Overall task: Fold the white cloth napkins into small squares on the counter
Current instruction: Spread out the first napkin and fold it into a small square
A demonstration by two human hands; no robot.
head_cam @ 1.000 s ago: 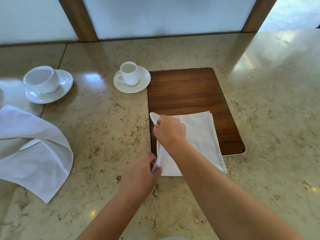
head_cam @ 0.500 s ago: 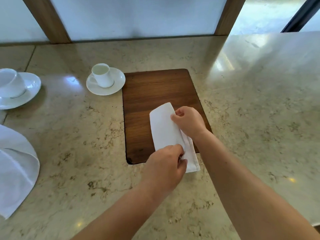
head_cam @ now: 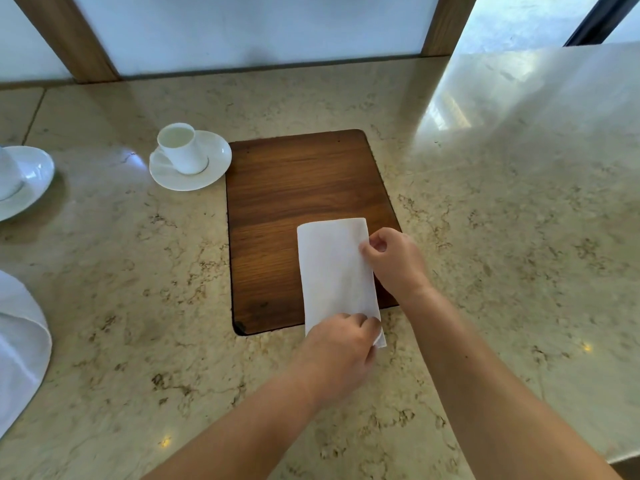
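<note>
A white cloth napkin, folded into a narrow upright rectangle, lies on the right part of a dark wooden board, with its near end past the board's front edge. My left hand pinches the napkin's near right corner. Partway up the napkin's right edge, my right hand pinches the cloth with curled fingers. A second, loosely draped white napkin lies at the left edge of the marble counter.
A small white cup on a saucer stands just left of the board's far corner. Another cup and saucer sit at the far left. A wall with wooden posts runs behind the counter.
The napkin has been folded from a wide rectangle into a narrow strip. My right hand went from its left corner to its right edge, and my left hand followed to the near right corner.
</note>
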